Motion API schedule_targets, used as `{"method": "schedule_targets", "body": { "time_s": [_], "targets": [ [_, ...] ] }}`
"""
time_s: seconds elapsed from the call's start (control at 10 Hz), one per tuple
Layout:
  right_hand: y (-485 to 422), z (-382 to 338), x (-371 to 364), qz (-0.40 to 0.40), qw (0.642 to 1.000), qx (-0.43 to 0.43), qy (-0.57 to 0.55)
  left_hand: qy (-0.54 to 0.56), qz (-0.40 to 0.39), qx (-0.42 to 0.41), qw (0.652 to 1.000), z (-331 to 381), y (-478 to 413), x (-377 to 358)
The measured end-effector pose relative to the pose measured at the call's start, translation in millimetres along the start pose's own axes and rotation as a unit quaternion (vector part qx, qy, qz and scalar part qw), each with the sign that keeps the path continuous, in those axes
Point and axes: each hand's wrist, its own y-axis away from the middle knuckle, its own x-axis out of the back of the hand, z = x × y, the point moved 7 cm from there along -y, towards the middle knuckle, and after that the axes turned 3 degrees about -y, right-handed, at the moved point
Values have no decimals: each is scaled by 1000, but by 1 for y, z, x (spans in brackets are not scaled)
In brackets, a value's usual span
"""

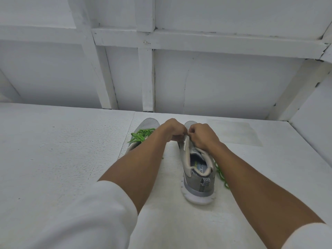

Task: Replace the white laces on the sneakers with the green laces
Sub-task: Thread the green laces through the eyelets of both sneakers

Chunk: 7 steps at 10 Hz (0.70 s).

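The grey mesh sneaker [197, 177] with a thick white sole stands heel toward the person, near the middle of the white textured counter [62, 150]. Its collar gapes open and no lace shows across the visible part of its throat. Both hands meet over its forefoot. The left hand [172, 129] and the right hand [203, 135] have their fingers curled in tight, knuckle to knuckle, pinching something at the sneaker's lace row. Whether that is a lace end or an eyelet edge is hidden beneath them.

A loose bright green lace [221, 177] trails on the counter just beside the sneaker's right side, partly hidden by the right forearm. To the left, the second grey sneaker [150, 124] already carries threaded green laces [142, 134], so the job looks about half done.

The likely trouble lies in the threading. With the eyelets covered by both hands, a hole could be skipped or the lace twisted, leaving uneven ends. The right forearm crosses above the trailing lace and could pin or drag it, pulling a threaded end back out. A hard tug could also tip the light shoe.

Behind the counter stands a white panelled wall [215, 78].
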Motion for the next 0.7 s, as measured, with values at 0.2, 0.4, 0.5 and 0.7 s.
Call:
{"method": "schedule_targets", "body": {
  "time_s": [0.2, 0.4, 0.5, 0.7],
  "targets": [
    [2, -2, 8, 15, 1000, -9, 10, -76, 89, -18, 993, -5, -6, -1],
    [15, 22, 28, -143, 979, -141, 22, -178, 134, -50, 974, 8, 4, -2],
    [27, 28, 31, -151, 964, -190, -108, -184, 111, -52, 975, 8, 6, -9],
    [29, 54, 26, -59, 952, -226, -197, 114, 155, -52, 980, 6, -6, 26]
  ]
}}
